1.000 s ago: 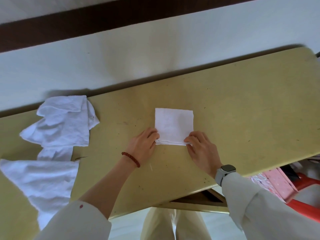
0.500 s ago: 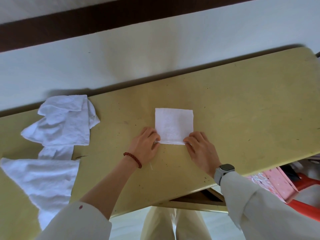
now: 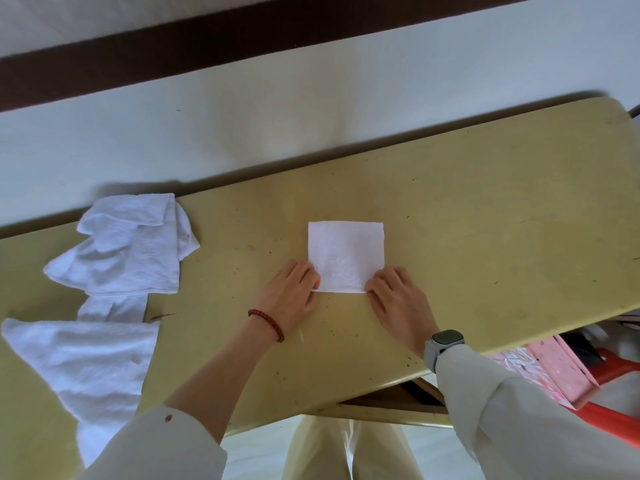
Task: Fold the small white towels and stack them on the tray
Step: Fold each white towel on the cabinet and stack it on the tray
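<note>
Right now the small white terry towel, folded into a near-square (image 3: pixel 346 256), lies flat on the worn yellow tabletop (image 3: pixel 485 220), directly ahead of the person and between the two hands. It is close to square, so it has no marked long axis; its sides run roughly parallel to the table's near edge. Both hands sit at its near edge, one at each near corner, equally close.

At the near-left corner, the left hand (image 3: pixel 294 292), with a red bead bracelet (image 3: pixel 266 324) at the wrist, has its fingers curled and appears to pinch the towel's edge. The right hand (image 3: pixel 398 297), above a grey wristwatch (image 3: pixel 441 342), has its curled fingertips on the near-right corner; it seems to grip the edge too, though the hold is partly hidden.

Unfolded white towels (image 3: pixel 114 258) lie in a loose pile well apart at the left end of the table. No tray is in view, so wherever the folded towel must go lies outside the picture.
</note>
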A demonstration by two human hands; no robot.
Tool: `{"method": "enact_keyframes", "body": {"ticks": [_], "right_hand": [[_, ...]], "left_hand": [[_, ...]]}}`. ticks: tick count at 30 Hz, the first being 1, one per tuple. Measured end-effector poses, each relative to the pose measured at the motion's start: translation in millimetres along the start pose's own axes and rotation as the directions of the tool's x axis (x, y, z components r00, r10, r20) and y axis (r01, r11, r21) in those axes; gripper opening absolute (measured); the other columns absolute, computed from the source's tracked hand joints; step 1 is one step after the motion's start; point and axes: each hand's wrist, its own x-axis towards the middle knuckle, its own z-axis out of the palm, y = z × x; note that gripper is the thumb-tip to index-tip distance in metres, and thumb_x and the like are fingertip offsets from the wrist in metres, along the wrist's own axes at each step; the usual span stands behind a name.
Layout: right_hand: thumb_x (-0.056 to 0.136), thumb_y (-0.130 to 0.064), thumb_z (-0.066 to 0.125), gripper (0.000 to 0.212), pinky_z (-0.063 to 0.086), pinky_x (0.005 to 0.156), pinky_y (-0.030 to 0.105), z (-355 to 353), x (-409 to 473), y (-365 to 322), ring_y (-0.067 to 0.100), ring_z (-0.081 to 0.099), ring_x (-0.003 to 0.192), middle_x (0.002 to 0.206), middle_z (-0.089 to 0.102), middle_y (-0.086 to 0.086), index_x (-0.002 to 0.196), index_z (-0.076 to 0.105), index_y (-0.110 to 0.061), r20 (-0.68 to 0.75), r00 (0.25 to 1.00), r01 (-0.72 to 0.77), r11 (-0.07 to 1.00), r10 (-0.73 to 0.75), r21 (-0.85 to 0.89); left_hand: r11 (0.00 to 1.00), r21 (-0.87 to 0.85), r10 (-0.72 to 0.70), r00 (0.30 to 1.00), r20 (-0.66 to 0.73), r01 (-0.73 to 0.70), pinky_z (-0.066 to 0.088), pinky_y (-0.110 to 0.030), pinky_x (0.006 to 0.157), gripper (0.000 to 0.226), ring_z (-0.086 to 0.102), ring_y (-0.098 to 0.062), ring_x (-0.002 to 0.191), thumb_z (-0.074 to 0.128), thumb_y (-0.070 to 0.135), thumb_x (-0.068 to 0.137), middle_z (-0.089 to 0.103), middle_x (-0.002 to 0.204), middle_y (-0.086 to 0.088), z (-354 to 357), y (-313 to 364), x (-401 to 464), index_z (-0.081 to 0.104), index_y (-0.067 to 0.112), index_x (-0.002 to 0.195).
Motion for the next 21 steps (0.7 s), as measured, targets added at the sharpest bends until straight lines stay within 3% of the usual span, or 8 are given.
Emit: {"method": "enact_keyframes", "body": {"ticks": [4, 8, 11, 14, 16, 18, 21], "right_hand": [[0.077, -0.004, 0.06, 0.007, 0.047, 0.053, 0.029, -1, -3, 3, 0.02, 0.046, 0.083, 0.085, 0.06, 0.005, 0.08, 0.06, -0.011, 0.006, 1.0, 0.007, 1.0, -0.007, -0.016], [0.079, -0.016, 0.051, 0.017, 0.044, 0.065, 0.031, -12, -8, 1, 0.023, 0.052, 0.085, 0.092, 0.063, 0.006, 0.084, 0.067, -0.016, 0.0, 1.0, 0.02, 1.0, -0.02, -0.017], [0.079, -0.014, 0.047, 0.024, 0.038, 0.07, 0.032, -21, 0, -2, 0.02, 0.05, 0.089, 0.1, 0.064, 0.007, 0.097, 0.064, -0.018, -0.067, 0.997, -0.023, 1.0, 0.024, 0.002], [0.082, -0.007, 0.043, 0.029, 0.035, 0.076, 0.031, -22, 28, -5, 0.019, 0.049, 0.093, 0.102, 0.064, 0.007, 0.105, 0.06, -0.012, -0.164, 0.981, -0.104, 0.995, 0.104, 0.01], [0.082, -0.006, 0.038, 0.036, 0.038, 0.089, 0.035, -17, 49, -8, 0.021, 0.05, 0.106, 0.11, 0.064, 0.01, 0.111, 0.059, -0.006, -0.165, 0.977, -0.14, 0.99, 0.138, -0.001], [0.082, -0.008, 0.035, 0.042, 0.039, 0.101, 0.044, -8, 64, -12, 0.027, 0.052, 0.117, 0.12, 0.061, 0.013, 0.117, 0.057, -0.002, -0.071, 0.985, -0.162, 0.985, 0.157, -0.065], [0.086, -0.018, 0.033, 0.045, 0.041, 0.1, 0.052, 9, 69, -13, 0.03, 0.053, 0.121, 0.128, 0.057, 0.015, 0.123, 0.053, -0.001, 0.136, 0.978, -0.134, 0.973, 0.16, -0.187]], "left_hand": [[1.0, 0.018, -0.013, 1.0, -0.021, 0.013, 0.049, -0.025, 0.057, 0.015, 0.051, -0.015, 0.077, 0.04, 0.019, 0.076, 0.057, 0.082, 0.0, 1, -2, -1, 0.053, 0.014, 0.07], [0.999, 0.031, -0.037, 0.998, -0.058, 0.039, 0.046, -0.024, 0.065, 0.026, 0.051, -0.013, 0.082, 0.044, 0.033, 0.077, 0.059, 0.083, 0.003, -5, 0, 0, 0.059, 0.017, 0.062], [0.999, -0.008, -0.047, 0.986, -0.163, 0.047, 0.044, -0.027, 0.069, 0.03, 0.046, -0.011, 0.083, 0.046, 0.03, 0.08, 0.061, 0.081, 0.002, -9, 5, 10, 0.062, 0.015, 0.059], [0.997, 0.007, -0.07, 0.964, -0.257, 0.075, 0.046, -0.031, 0.072, 0.026, 0.046, -0.013, 0.086, 0.044, 0.02, 0.082, 0.063, 0.085, -0.001, -10, 13, 30, 0.065, 0.012, 0.071], [0.992, 0.056, -0.099, 0.968, -0.229, 0.114, 0.049, -0.034, 0.08, 0.024, 0.049, -0.015, 0.097, 0.044, 0.013, 0.081, 0.065, 0.098, -0.004, -7, 17, 44, 0.067, 0.011, 0.088], [0.981, 0.129, -0.128, 0.981, -0.144, 0.146, 0.048, -0.041, 0.09, 0.029, 0.056, -0.023, 0.11, 0.055, 0.008, 0.077, 0.064, 0.113, -0.008, -1, 19, 56, 0.066, 0.008, 0.104], [0.952, 0.268, -0.155, 0.988, 0.016, 0.145, 0.042, -0.051, 0.096, 0.04, 0.055, -0.024, 0.119, 0.044, 0.02, 0.085, 0.059, 0.127, -0.009, 11, 20, 61, 0.06, 0.006, 0.119]]}}
